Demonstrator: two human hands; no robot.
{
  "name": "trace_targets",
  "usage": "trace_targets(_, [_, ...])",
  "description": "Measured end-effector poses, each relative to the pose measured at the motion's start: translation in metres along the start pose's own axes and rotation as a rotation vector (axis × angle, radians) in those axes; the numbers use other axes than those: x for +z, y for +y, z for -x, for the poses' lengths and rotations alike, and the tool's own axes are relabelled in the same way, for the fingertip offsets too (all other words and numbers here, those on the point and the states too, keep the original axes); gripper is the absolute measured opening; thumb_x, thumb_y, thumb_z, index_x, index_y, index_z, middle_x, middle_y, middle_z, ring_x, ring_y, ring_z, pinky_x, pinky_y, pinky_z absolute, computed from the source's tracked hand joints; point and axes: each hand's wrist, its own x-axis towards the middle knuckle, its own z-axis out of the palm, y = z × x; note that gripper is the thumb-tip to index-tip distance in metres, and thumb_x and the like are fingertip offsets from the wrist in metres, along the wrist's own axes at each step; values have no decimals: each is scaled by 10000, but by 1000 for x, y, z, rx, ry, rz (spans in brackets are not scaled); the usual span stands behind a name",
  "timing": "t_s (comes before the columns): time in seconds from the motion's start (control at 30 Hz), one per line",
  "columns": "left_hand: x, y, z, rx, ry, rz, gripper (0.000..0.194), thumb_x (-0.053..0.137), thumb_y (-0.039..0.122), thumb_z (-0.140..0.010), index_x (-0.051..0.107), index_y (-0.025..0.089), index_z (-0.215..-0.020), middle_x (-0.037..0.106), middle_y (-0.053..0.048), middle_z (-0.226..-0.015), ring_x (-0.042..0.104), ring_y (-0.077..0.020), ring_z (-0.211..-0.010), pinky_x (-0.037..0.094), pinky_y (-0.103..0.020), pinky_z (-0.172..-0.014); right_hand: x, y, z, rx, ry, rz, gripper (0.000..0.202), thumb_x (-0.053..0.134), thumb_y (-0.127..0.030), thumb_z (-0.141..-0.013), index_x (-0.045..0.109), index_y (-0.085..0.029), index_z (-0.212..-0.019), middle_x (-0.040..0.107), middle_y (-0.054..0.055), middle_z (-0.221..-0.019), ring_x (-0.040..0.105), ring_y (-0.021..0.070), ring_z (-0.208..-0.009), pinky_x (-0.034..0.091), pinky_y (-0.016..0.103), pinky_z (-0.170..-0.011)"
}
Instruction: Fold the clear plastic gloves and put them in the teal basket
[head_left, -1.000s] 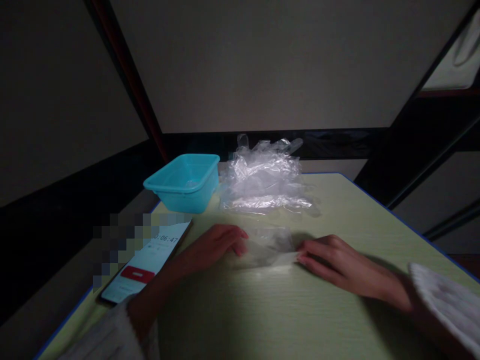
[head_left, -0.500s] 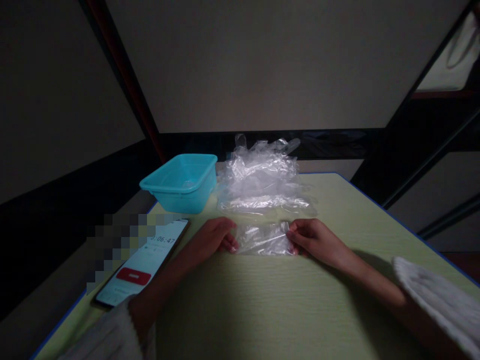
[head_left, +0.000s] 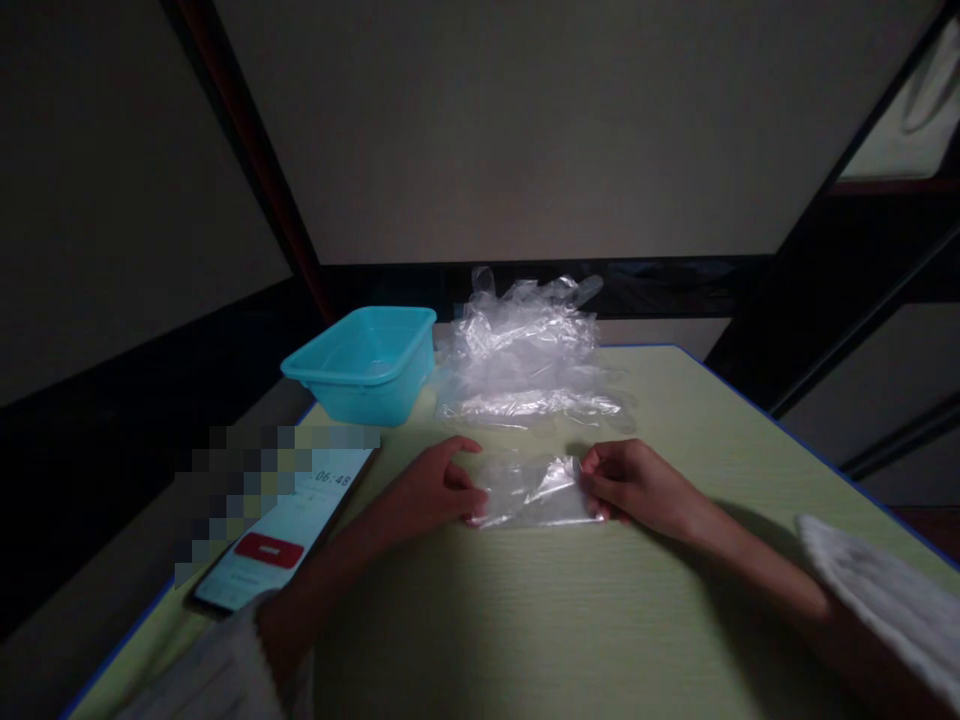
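Note:
A folded piece of clear plastic [head_left: 534,492] lies on the pale green table, between my two hands. My left hand [head_left: 442,485] touches its left end with the thumb, the index finger stretched apart above. At the right end my right hand [head_left: 626,482] has its fingers closed on the plastic. Just beyond lies a large heap of clear plastic gloves [head_left: 529,350], crumpled on top and flatter at the near side.
A turquoise basin [head_left: 360,385] stands at the back left of the table [head_left: 570,620]. A phone [head_left: 281,540] with a lit timer screen lies beside my left forearm. Dark panels rise behind the table.
The thumb and index finger of my left hand have spread apart. The folded plastic has shifted slightly nearer and to the right, and my right hand has moved slightly right with it.

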Motion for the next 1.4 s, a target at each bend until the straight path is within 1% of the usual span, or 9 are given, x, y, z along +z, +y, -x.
trace_targets(0.1, [2,-1,4,-23,-116,35,527,582,207,-632,406,133,-1123,624,48,-563,607,-154,-548,373,-222,-505,-3,1,3,-8,-22,23,57,455,-165,-697,466,-180,-643,553,-27,-463,495,88,-385,340,190,-367])
trace_targets(0.23, [4,1,5,-61,-136,69,514,582,231,-640,399,133,-1110,636,27,-591,617,-156,-548,362,-210,-472,-3,2,5,-55,16,78,69,466,-170,-699,475,-182,-632,561,-15,-483,497,96,-423,386,215,-432])
trace_targets(0.37, [5,4,4,-92,-79,74,471,570,204,-646,396,144,-1081,646,13,-621,628,-159,-549,368,-201,-454,-1,2,5,-86,64,150,104,455,-182,-713,475,-185,-611,557,-7,-472,493,111,-428,395,234,-458])
trace_targets(0.5, [4,5,3,-77,0,49,384,546,234,-700,403,148,-1045,631,14,-608,616,-160,-502,356,-198,-418,1,3,7,-109,124,216,87,456,-179,-715,483,-186,-633,554,-9,-477,480,113,-421,350,223,-426])
trace_targets(0.6, [2,4,-2,66,198,-121,209,494,224,-746,475,150,-940,591,29,-590,581,-139,-489,375,-212,-439,2,4,7,-123,155,304,80,460,-191,-717,499,-183,-647,538,-12,-486,475,115,-424,324,224,-419])
trace_targets(0.7, [1,0,-11,216,346,-281,39,498,151,-726,535,154,-738,587,3,-660,567,-139,-625,428,-247,-585,2,5,7,-129,164,373,87,458,-195,-723,513,-181,-658,542,-4,-506,479,121,-437,315,230,-424])
trace_targets(0.8, [4,-5,-18,252,341,-322,76,521,107,-693,548,153,-640,560,-3,-681,538,-142,-667,426,-258,-639,2,5,6,-123,158,420,96,452,-183,-737,521,-179,-670,559,2,-515,496,125,-446,324,233,-439])
trace_targets(1.07, [9,-9,-21,314,329,-387,82,576,79,-652,562,156,-626,512,13,-687,510,-147,-700,424,-275,-688,3,3,6,-133,210,520,94,465,-122,-711,535,-173,-675,565,-1,-519,484,118,-450,305,226,-439])
trace_targets(1.4, [11,-14,-27,378,395,-379,102,499,66,-722,546,154,-736,497,13,-715,511,-135,-708,427,-247,-653,3,-1,8,-131,227,533,104,442,-123,-706,527,-167,-666,567,5,-504,487,118,-424,316,234,-438])
